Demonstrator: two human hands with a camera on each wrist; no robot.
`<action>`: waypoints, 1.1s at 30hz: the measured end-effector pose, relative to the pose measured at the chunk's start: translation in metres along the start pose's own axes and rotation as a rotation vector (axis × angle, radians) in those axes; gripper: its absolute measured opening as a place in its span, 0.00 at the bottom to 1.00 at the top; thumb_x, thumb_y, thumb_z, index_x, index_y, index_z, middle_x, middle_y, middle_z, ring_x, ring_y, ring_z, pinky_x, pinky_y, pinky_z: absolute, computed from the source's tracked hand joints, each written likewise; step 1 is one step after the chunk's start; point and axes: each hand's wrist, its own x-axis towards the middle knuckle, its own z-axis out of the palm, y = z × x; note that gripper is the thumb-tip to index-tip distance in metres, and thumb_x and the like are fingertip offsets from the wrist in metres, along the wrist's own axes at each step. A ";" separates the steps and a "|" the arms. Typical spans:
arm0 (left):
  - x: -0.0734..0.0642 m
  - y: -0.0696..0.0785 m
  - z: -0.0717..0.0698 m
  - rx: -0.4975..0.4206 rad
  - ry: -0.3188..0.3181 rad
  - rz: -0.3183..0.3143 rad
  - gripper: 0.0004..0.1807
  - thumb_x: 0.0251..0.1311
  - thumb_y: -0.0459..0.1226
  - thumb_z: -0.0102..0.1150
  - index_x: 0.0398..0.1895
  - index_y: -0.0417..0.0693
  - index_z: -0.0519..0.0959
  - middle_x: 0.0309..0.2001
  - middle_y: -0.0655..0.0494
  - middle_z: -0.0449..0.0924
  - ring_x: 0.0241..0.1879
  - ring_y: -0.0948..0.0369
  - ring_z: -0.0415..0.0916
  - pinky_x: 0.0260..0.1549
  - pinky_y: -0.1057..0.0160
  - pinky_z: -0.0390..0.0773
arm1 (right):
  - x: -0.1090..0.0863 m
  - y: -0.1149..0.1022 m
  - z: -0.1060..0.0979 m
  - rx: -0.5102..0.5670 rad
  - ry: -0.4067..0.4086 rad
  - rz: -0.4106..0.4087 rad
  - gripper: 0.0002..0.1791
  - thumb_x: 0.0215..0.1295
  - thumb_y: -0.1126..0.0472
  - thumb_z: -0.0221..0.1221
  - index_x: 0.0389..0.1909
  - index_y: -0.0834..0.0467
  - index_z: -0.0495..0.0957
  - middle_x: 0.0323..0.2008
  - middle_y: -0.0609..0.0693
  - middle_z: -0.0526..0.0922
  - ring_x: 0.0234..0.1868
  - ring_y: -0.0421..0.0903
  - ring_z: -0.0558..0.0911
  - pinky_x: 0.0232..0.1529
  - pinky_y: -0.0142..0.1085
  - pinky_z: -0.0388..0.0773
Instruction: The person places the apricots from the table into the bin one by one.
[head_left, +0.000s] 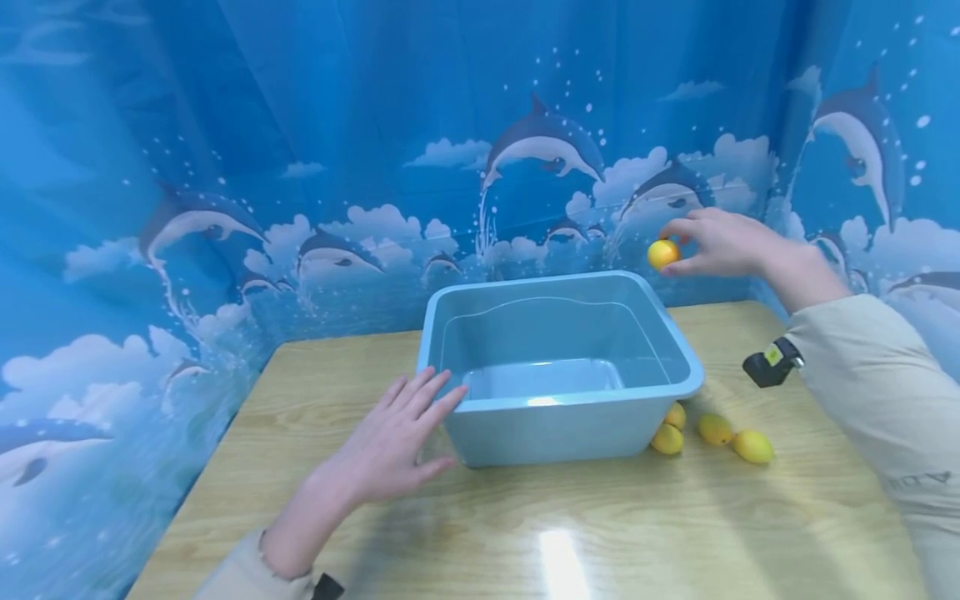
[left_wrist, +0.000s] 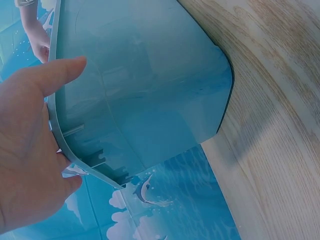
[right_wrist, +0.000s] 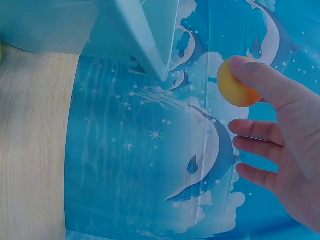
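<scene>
Beside tub (head_left: 551,435), lemon (head_left: 677,413) part-hidden; right hand (head_left: 726,243) pinching fruit (head_left: 661,255)

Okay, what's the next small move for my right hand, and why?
Probably bring the right hand leftward until the orange-yellow fruit is over the opening of the blue bin. The hand pinches the fruit, but in the head view it shows just off the bin's far right corner, and the bin's top is open.

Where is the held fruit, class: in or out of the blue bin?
Out: the right hand pinches the fruit; the right wrist view shows curtain between it and the bin.
</scene>
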 end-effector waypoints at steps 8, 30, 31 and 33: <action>-0.001 0.001 0.001 -0.009 -0.019 -0.007 0.47 0.54 0.53 0.61 0.73 0.53 0.49 0.71 0.46 0.47 0.70 0.48 0.43 0.66 0.45 0.44 | 0.010 -0.005 0.005 0.028 -0.026 0.010 0.32 0.58 0.44 0.60 0.57 0.60 0.71 0.49 0.63 0.73 0.48 0.61 0.72 0.41 0.57 0.72; -0.001 0.000 -0.002 -0.008 -0.019 -0.007 0.47 0.53 0.53 0.61 0.73 0.53 0.49 0.72 0.47 0.47 0.70 0.49 0.42 0.66 0.45 0.44 | 0.022 -0.014 0.012 -0.005 -0.088 0.026 0.30 0.58 0.46 0.60 0.57 0.59 0.71 0.49 0.63 0.74 0.48 0.59 0.73 0.41 0.56 0.74; -0.001 -0.001 -0.002 -0.009 -0.020 -0.010 0.47 0.53 0.53 0.61 0.73 0.53 0.49 0.72 0.47 0.46 0.70 0.49 0.42 0.66 0.46 0.44 | 0.022 -0.013 0.011 -0.004 -0.088 0.030 0.29 0.59 0.46 0.60 0.57 0.58 0.71 0.49 0.63 0.74 0.49 0.59 0.73 0.41 0.56 0.74; -0.001 -0.001 -0.002 -0.014 -0.018 -0.014 0.48 0.53 0.53 0.62 0.73 0.54 0.49 0.72 0.47 0.46 0.70 0.49 0.42 0.66 0.46 0.44 | 0.021 -0.012 0.011 -0.001 -0.086 0.033 0.29 0.59 0.46 0.60 0.57 0.59 0.71 0.49 0.63 0.74 0.49 0.60 0.73 0.42 0.57 0.73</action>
